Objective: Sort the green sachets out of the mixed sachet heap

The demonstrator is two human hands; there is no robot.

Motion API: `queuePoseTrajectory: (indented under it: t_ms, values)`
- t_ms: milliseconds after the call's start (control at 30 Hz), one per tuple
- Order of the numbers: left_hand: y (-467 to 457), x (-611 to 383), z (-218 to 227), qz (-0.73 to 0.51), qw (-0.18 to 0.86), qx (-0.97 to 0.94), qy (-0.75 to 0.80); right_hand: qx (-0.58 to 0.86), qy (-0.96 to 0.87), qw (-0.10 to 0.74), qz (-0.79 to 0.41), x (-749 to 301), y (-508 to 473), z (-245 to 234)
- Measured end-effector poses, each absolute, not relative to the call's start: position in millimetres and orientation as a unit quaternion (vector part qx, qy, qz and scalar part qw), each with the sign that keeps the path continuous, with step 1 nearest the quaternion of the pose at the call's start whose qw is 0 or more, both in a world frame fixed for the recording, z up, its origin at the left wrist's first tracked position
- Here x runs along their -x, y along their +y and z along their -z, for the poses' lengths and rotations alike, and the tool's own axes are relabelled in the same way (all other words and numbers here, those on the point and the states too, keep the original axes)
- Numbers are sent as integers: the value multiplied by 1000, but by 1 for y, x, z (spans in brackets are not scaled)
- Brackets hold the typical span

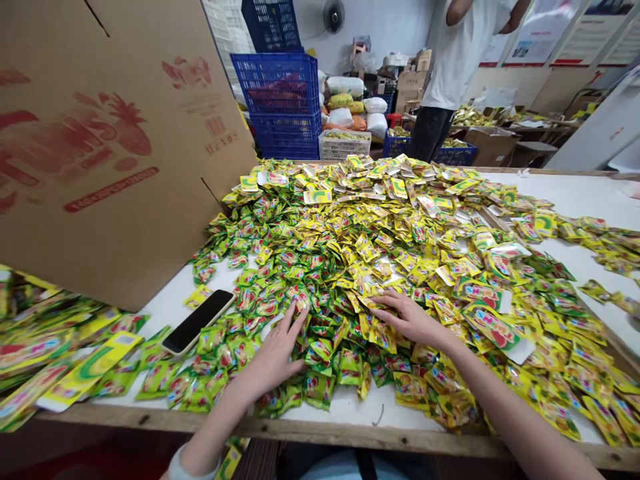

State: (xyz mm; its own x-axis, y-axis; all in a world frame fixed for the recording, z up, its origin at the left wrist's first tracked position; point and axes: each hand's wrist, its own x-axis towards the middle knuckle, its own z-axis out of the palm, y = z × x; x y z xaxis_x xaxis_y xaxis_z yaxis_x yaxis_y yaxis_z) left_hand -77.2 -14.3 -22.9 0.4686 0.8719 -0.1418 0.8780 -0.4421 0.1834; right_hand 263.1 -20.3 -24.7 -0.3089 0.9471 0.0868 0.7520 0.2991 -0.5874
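A large heap of small candy packets covers the table in front of me. My left hand (280,350) rests on the green packets (320,353) with its fingers and thumb apart. Its fingertips touch a green and red packet (300,298). My right hand (406,319) lies over the yellow packets (375,330), fingers stretched to the left and their tips against the pile. Neither hand has anything visibly gripped. The green packets lie mostly on the left of the heap, the yellow ones mostly in the middle and on the right.
A big cardboard box (115,193) stands at left, beside a black-screened phone (199,323). Flat yellow printed cartons (93,367) lie at the left edge; others (493,327) sit on the heap. Behind are blue crates (285,87) and a standing person (457,63).
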Motion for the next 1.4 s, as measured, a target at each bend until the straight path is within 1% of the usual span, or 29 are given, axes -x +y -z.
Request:
queuePoseTrajectory:
  t_ms: [67, 133, 233, 300, 367, 467, 533, 633, 700, 833, 1000, 1167, 1400]
  values:
    - [-9, 86, 4, 23, 132, -851, 507, 529, -769, 277, -229, -271, -18, 22]
    - [-3, 88, -17, 23, 114, -853, 508, 532, -755, 331, -195, -279, -9, 23]
    - [10, 75, -46, 1, 72, -850, 522, 560, -731, 370, -125, -291, 17, 28]
    - [21, 58, -59, -16, 56, -834, 548, 603, -716, 344, -71, -301, 41, 32]
    - [35, 38, -61, -56, 48, -816, 573, 675, -687, 268, -10, -310, 67, 37]
    - [59, 15, -42, -133, 56, -792, 593, 751, -647, 121, 54, -319, 101, 48]
    - [75, 7, -17, -148, 71, -780, 604, 756, -647, 71, 66, -321, 117, 54]
    - [90, 5, 16, -137, 78, -781, 604, 756, -647, 56, 80, -319, 138, 54]
    - [94, 9, 28, -132, 76, -785, 600, 771, -628, 50, 90, -318, 153, 47]
    - [97, 15, 29, -123, 75, -788, 599, 829, -554, 49, 49, -318, 188, 30]
    - [98, 19, 32, -160, 73, -796, 579, 858, -512, 41, 14, -326, 223, 24]
    - [98, 24, 33, -166, 92, -800, 568, 846, -532, 30, 22, -338, 239, 33]
    - [98, 27, 38, -155, 89, -798, 576, 838, -540, 55, 57, -345, 236, 56]
